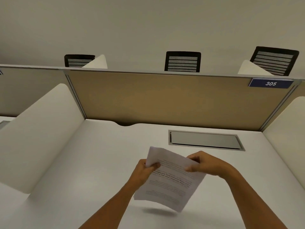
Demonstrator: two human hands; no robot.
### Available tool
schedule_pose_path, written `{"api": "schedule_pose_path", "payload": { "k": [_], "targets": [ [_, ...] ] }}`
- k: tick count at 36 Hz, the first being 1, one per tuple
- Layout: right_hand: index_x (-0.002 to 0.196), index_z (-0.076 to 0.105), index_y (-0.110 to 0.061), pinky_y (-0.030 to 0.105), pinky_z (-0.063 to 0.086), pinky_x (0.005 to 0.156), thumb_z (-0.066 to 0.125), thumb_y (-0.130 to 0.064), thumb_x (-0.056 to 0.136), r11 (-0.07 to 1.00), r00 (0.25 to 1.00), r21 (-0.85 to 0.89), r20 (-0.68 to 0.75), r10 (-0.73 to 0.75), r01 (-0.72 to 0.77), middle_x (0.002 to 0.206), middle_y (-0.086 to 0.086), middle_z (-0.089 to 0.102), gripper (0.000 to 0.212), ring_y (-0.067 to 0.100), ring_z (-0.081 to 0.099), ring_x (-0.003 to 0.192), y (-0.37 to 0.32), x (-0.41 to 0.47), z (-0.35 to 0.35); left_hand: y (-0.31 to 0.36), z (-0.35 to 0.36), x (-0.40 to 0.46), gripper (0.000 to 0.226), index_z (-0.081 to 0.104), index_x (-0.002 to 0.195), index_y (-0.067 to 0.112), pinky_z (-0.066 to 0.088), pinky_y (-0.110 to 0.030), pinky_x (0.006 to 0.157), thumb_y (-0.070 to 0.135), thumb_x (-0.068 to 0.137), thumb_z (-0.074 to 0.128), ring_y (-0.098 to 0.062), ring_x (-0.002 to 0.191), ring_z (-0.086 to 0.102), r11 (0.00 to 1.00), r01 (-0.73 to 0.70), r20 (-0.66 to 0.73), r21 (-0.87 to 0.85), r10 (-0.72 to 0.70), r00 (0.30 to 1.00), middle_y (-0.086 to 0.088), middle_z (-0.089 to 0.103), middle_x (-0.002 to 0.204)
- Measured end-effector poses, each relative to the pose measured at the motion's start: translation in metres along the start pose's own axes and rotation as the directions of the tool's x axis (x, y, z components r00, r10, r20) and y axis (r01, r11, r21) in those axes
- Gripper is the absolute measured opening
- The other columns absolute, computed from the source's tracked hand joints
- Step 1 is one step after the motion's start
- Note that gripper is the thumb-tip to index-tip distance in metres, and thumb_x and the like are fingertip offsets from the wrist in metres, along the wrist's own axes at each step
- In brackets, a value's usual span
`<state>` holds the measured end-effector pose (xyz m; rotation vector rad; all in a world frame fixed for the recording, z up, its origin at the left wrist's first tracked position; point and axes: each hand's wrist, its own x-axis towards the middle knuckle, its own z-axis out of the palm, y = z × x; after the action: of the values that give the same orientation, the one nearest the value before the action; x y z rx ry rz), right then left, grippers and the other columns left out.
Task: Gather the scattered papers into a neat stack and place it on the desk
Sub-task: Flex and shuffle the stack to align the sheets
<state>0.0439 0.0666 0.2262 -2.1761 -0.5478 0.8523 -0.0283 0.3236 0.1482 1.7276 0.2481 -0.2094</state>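
Observation:
A stack of white printed papers is held in the air a little above the white desk, casting a shadow below its near edge. My left hand grips the stack's left side near the far corner, thumb on top. My right hand pinches the right edge of the stack. The sheets lie roughly together, tilted, with the text upside down to me. No loose papers show elsewhere on the desk.
A grey cable hatch is set in the desk behind the papers. A tan partition with a blue "305" label closes the back; white side dividers flank the desk. Black mesh chairs stand beyond.

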Motion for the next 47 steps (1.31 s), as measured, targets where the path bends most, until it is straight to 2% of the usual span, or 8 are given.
{"api": "schedule_pose_path", "payload": {
  "k": [6, 10, 16, 21, 31, 36, 42, 47],
  "targets": [
    [0.121, 0.069, -0.012, 0.045, 0.059, 0.089, 0.068, -0.030, 0.088, 0.884, 0.997, 0.463, -0.062, -0.036, 0.061, 0.110, 0.013, 0.073, 0.038, 0.033, 0.070, 0.104, 0.028, -0.006, 0.010, -0.007, 0.001, 0.000, 0.042, 0.072, 0.105, 0.015, 0.060, -0.042, 0.080, 0.047, 0.078, 0.068, -0.027, 0.087, 0.074, 0.984, 0.038, -0.079, -0.173, -0.052, 0.995, -0.004, 0.078, 0.095],
    [0.118, 0.069, -0.014, 0.053, 0.056, 0.094, 0.069, -0.021, 0.087, 0.808, 0.989, 0.587, -0.143, 0.042, 0.051, 0.110, 0.012, 0.075, 0.032, 0.032, 0.071, 0.103, 0.037, 0.001, 0.038, -0.011, 0.004, 0.002, 0.031, 0.073, 0.104, 0.016, 0.060, -0.044, 0.081, 0.041, 0.085, 0.069, -0.027, 0.088, 0.074, 0.974, 0.049, -0.110, -0.223, -0.075, 0.991, -0.005, 0.078, 0.095],
    [0.119, 0.066, -0.030, 0.043, 0.060, 0.088, 0.068, -0.040, 0.088, 0.802, 0.941, 0.591, -0.313, 0.128, 0.088, 0.107, -0.002, 0.076, 0.032, 0.021, 0.071, 0.103, 0.044, 0.011, 0.078, -0.018, 0.009, -0.002, 0.021, 0.074, 0.096, 0.018, 0.060, -0.034, 0.070, 0.036, 0.088, 0.068, -0.024, 0.080, 0.074, 0.980, 0.060, -0.132, -0.187, -0.086, 0.988, -0.003, 0.078, 0.087],
    [0.101, 0.074, -0.024, 0.027, 0.059, 0.068, 0.066, -0.026, 0.092, 0.764, 0.872, 0.636, -0.430, 0.234, 0.109, 0.093, -0.001, 0.079, 0.012, 0.017, 0.075, 0.087, 0.044, 0.015, 0.097, -0.030, 0.006, -0.002, 0.031, 0.077, 0.093, 0.020, 0.061, -0.045, 0.076, 0.043, 0.072, 0.074, -0.025, 0.081, 0.074, 0.988, 0.068, -0.127, -0.139, -0.086, 0.988, -0.005, 0.078, 0.087],
    [0.091, 0.077, -0.021, 0.023, 0.056, 0.063, 0.074, -0.017, 0.086, 0.734, 0.805, 0.664, -0.509, 0.305, 0.142, 0.083, -0.001, 0.078, 0.007, 0.011, 0.073, 0.076, 0.044, 0.019, 0.106, -0.036, 0.004, -0.002, 0.023, 0.077, 0.089, 0.021, 0.061, -0.042, 0.074, 0.037, 0.072, 0.074, -0.025, 0.080, 0.074, 0.987, 0.043, -0.207, -0.152, -0.075, 0.976, -0.003, 0.078, 0.084],
    [0.091, 0.076, -0.016, 0.022, 0.057, 0.060, 0.071, -0.017, 0.089, 0.742, 0.817, 0.660, -0.489, 0.305, 0.119, 0.083, 0.001, 0.078, 0.005, 0.014, 0.073, 0.076, 0.047, 0.023, 0.115, -0.041, 0.004, -0.005, 0.009, 0.077, 0.090, 0.024, 0.061, -0.036, 0.071, 0.028, 0.082, 0.074, -0.022, 0.079, 0.074, 0.988, 0.046, -0.204, -0.147, -0.076, 0.976, -0.003, 0.078, 0.084],
    [0.089, 0.076, -0.015, 0.028, 0.061, 0.063, 0.066, -0.021, 0.093, 0.765, 0.805, 0.636, -0.503, 0.315, 0.098, 0.081, 0.005, 0.078, 0.012, 0.020, 0.075, 0.074, 0.054, 0.033, 0.120, -0.046, 0.002, -0.005, 0.028, 0.076, 0.099, 0.027, 0.062, -0.039, 0.078, 0.039, 0.075, 0.072, -0.017, 0.085, 0.074, 0.994, 0.051, -0.164, -0.102, -0.067, 0.984, 0.003, 0.078, 0.091],
    [0.086, 0.077, -0.016, 0.036, 0.063, 0.068, 0.064, -0.019, 0.094, 0.787, 0.791, 0.606, -0.536, 0.296, 0.116, 0.078, 0.005, 0.077, 0.015, 0.023, 0.074, 0.073, 0.059, 0.038, 0.120, -0.041, 0.003, -0.004, 0.018, 0.075, 0.100, 0.023, 0.061, -0.027, 0.067, 0.028, 0.083, 0.072, -0.018, 0.082, 0.074, 0.993, 0.023, -0.201, -0.118, -0.047, 0.979, 0.002, 0.078, 0.089]
  ]
}}
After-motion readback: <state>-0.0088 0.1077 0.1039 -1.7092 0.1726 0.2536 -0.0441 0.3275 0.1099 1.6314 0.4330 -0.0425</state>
